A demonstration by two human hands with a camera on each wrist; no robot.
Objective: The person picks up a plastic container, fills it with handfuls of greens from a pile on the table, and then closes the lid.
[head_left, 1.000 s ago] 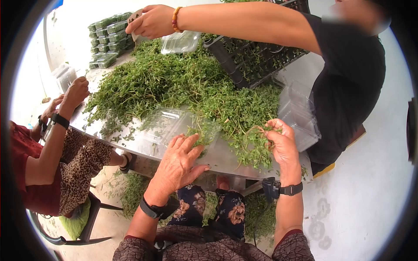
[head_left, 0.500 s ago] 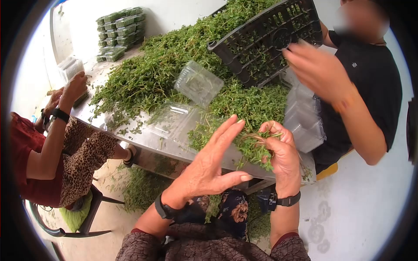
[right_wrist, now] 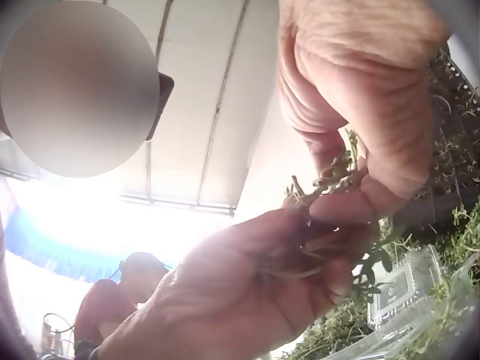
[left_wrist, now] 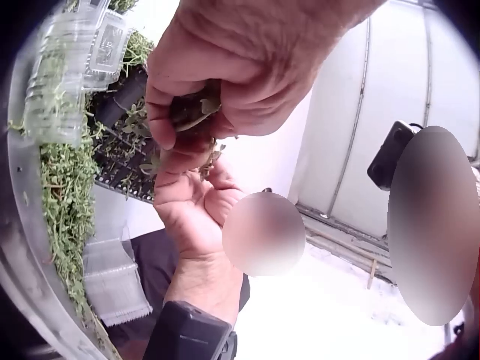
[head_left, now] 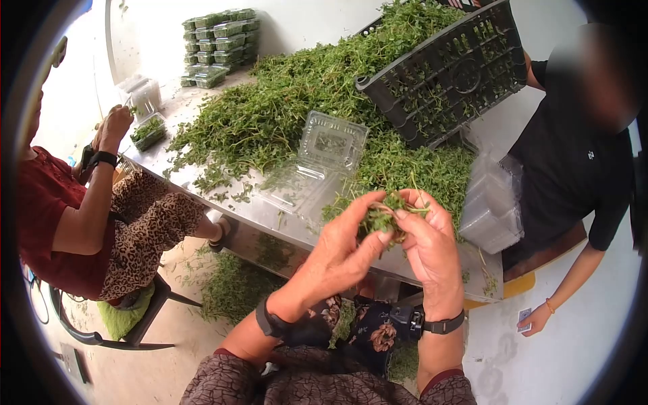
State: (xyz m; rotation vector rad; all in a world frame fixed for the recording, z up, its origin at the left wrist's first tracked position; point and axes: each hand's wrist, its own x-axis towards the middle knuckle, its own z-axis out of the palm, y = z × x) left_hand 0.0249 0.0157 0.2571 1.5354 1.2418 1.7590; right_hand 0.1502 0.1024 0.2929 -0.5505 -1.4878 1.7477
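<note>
My left hand [head_left: 344, 246] and right hand [head_left: 426, 244] both pinch 1 small herb bunch [head_left: 380, 217], held above the table's near edge [head_left: 270, 226]. I judge the stems should be gathered evenly and held lightly, so no sprigs drop.

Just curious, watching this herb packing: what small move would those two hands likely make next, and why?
Probably lower the bunch into the open box just ahead. Both the left hand and right hand pinch it, seemingly gathered, and that box looks unfilled.
</note>
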